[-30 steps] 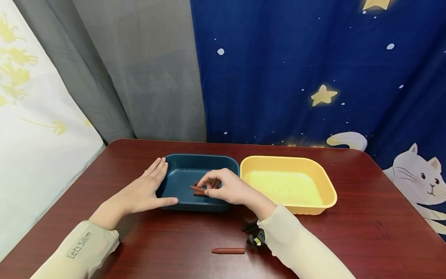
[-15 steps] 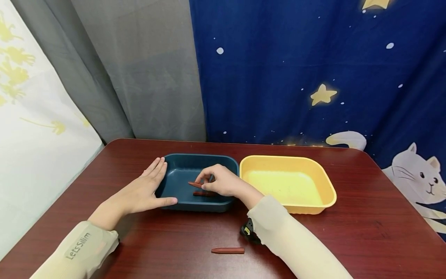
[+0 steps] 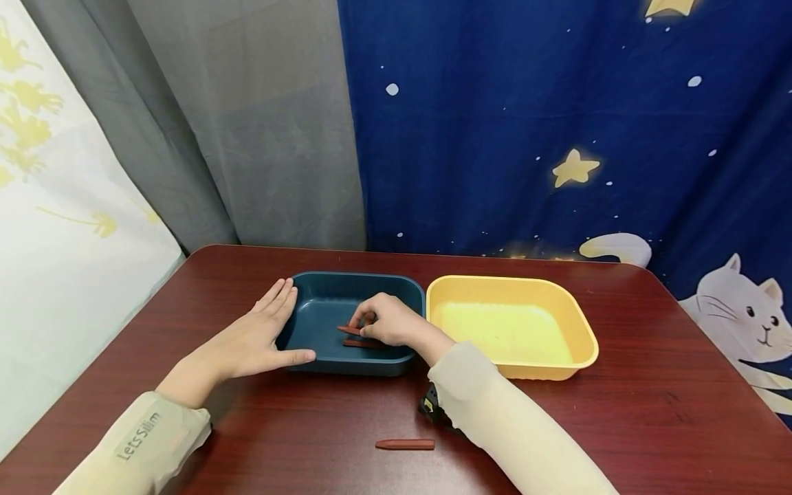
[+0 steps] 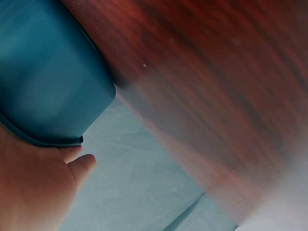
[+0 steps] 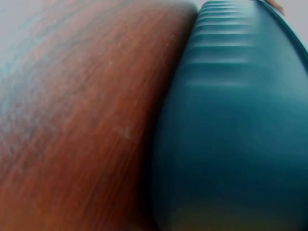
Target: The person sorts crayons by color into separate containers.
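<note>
In the head view my right hand point(image 3: 392, 321) reaches into the dark blue bin point(image 3: 322, 368) and pinches a reddish-brown crayon point(image 3: 348, 330) between thumb and fingers. Its pointed tip faces left, while the rest is hidden by the fingers. Just nearer to me, another reddish-brown crayon point(image 3: 361, 343) lies on the bin's floor, partly covered by the hand. My left hand point(image 3: 260, 340) rests against the bin's left side with fingers straight and thumb along the front rim. The left wrist view shows that hand point(image 4: 36, 185) at the bin's rim point(image 4: 53, 143).
A yellow bin point(image 3: 513, 330) stands right beside the blue one. Nearer on the dark red table point(image 3: 297, 440) lies a single reddish-brown crayon point(image 3: 405, 445). A black strapped device point(image 3: 433, 405) sits under the right sleeve. Curtains point(image 3: 470, 137) hang behind the table.
The right hand has shifted slightly left with the pinched crayon, parting it from the one on the bin's floor; over the last half second it dips a little. The left hand keeps its place.
</note>
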Action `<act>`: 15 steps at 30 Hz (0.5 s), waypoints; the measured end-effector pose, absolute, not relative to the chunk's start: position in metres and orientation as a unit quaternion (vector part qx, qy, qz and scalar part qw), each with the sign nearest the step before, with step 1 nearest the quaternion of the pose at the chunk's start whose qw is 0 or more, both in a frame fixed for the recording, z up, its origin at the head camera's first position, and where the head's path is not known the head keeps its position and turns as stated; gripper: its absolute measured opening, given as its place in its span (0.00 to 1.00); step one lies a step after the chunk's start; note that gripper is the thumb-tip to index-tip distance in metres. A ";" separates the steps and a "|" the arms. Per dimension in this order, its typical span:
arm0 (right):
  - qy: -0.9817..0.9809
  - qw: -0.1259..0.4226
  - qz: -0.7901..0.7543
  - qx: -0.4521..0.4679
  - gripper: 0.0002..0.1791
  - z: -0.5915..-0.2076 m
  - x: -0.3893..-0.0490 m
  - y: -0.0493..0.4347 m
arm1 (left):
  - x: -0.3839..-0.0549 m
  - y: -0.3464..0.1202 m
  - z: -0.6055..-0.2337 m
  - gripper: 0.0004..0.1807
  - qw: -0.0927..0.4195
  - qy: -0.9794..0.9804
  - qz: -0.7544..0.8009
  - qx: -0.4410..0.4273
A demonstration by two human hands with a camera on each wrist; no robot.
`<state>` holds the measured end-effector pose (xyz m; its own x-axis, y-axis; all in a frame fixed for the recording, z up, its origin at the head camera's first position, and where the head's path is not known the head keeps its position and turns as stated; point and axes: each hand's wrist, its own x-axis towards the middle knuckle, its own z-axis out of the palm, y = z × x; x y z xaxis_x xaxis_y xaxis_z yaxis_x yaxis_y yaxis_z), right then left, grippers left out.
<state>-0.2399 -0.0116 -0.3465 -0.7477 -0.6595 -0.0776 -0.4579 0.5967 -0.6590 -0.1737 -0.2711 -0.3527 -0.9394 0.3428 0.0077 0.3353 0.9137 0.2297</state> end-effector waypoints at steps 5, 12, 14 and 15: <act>0.891 0.158 -0.303 -0.298 0.10 -0.347 -0.238 -0.013 | -0.174 -0.271 -0.353 0.65 0.017 0.978 0.114 0.174; 0.901 0.151 -0.288 -0.287 0.09 -0.347 -0.237 -0.014 | -0.175 -0.271 -0.354 0.65 0.017 0.978 0.113 0.176; 0.901 0.153 -0.289 -0.287 0.09 -0.346 -0.237 -0.014 | -0.175 -0.272 -0.353 0.65 0.017 0.978 0.113 0.176; 0.900 0.153 -0.289 -0.287 0.09 -0.346 -0.236 -0.015 | -0.175 -0.272 -0.353 0.65 0.017 0.978 0.113 0.175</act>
<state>-0.2363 -0.0145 -0.3460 -0.7885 -0.6051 -0.1100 -0.4282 0.6685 -0.6081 -0.1748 -0.2718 -0.3533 -0.9382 0.3460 0.0059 0.3383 0.9134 0.2263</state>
